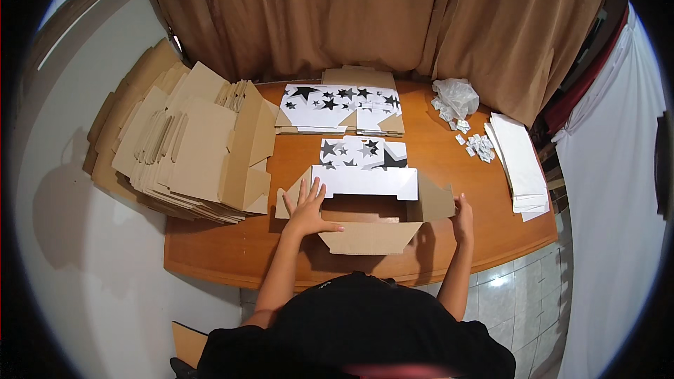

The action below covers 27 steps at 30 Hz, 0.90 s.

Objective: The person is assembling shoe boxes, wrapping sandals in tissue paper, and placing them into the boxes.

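Note:
A cardboard box (371,237), plain brown on the near panel, stands part-folded in front of me with its flaps raised. Its far panel is white on one face, and a white lid part with black and grey stars (354,151) spreads out behind it. My left hand (307,210) lies with fingers spread on the left flap, its thumb reaching to the near panel's top edge. At the other side, my right hand (463,220) holds the outer edge of the right side flap (437,202); its fingertips are partly hidden.
Flat brown cardboard boxes (182,144) lean in a thick stack at the left. Folded star-patterned boxes (340,107) lie behind the work. On the right are a clear plastic bag (458,97), small white packets (481,147) and white sheets (516,165). The wooden table (225,253) has a curved near edge.

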Tool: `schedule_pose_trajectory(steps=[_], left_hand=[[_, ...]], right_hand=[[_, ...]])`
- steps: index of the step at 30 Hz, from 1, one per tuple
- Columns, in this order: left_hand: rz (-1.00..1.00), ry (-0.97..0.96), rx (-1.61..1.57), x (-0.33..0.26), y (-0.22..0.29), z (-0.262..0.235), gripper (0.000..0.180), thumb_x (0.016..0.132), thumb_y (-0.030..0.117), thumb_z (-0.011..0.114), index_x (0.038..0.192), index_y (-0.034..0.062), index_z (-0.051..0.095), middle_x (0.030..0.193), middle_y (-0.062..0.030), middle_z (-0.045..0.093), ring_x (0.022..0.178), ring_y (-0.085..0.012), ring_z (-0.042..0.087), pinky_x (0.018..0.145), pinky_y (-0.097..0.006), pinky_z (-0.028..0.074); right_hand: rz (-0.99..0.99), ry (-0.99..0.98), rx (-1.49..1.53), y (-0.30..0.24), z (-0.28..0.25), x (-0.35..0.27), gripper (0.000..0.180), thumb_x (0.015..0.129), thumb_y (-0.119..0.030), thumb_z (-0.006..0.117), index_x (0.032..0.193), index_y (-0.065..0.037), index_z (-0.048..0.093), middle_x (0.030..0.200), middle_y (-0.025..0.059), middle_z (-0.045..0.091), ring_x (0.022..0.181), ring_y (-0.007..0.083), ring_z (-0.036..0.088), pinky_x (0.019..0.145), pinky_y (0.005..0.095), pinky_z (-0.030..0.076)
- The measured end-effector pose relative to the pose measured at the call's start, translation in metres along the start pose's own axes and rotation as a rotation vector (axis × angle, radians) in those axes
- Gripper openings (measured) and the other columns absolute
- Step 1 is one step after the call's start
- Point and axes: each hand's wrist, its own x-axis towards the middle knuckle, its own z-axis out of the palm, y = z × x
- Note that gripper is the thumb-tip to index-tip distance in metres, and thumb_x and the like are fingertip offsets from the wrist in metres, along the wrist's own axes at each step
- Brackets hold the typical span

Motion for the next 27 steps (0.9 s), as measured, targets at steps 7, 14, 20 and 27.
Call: schedule_pose_trajectory(steps=[7, 14, 20, 27], left_hand=[[-0.027, 0.004, 0.048, 0.0, 0.002, 0.003, 0.136, 0.031, 0.075, 0.068, 0.141, 0.009, 0.021, 0.149, -0.0083, 0.006, 0.137, -0.0288, -0.005, 0.096, -0.065, -0.014], [-0.027, 0.018, 0.054, -0.001, 0.002, 0.003, 0.136, 0.031, 0.075, 0.069, 0.14, 0.0097, 0.021, 0.149, -0.0083, 0.007, 0.137, -0.029, -0.005, 0.096, -0.065, -0.014], [0.001, 0.039, 0.017, -0.002, 0.004, 0.005, 0.131, 0.032, 0.075, 0.068, 0.139, 0.0108, 0.027, 0.149, -0.0093, 0.008, 0.137, -0.0293, -0.004, 0.096, -0.065, -0.014], [-0.115, 0.221, -0.099, -0.01, 0.0, -0.007, 0.101, 0.054, 0.062, 0.07, 0.135, 0.0124, 0.036, 0.146, -0.0158, 0.017, 0.136, -0.0344, 0.002, 0.1, -0.062, -0.007]], right_hand=[[-0.374, -0.167, -0.358, 0.001, 0.069, 0.002, 0.023, 0.072, -0.014, 0.068, 0.091, -0.003, 0.061, 0.113, 0.0139, 0.05, 0.106, 0.0252, 0.048, 0.085, 0.0337, 0.042], [-0.489, -0.011, -0.882, -0.003, 0.122, -0.002, 0.078, 0.062, -0.02, 0.077, 0.128, -0.006, 0.037, 0.13, 0.0272, 0.03, 0.111, 0.0439, 0.042, 0.09, 0.0448, 0.04], [-0.436, 0.032, -1.078, -0.007, 0.131, -0.003, 0.078, 0.061, -0.015, 0.077, 0.126, -0.008, 0.036, 0.131, 0.0253, 0.031, 0.102, 0.0431, 0.049, 0.08, 0.045, 0.046], [-0.433, 0.125, -1.189, 0.003, 0.138, -0.006, 0.072, 0.06, -0.011, 0.076, 0.12, -0.01, 0.037, 0.131, 0.0233, 0.031, 0.096, 0.0407, 0.052, 0.073, 0.0457, 0.049]])
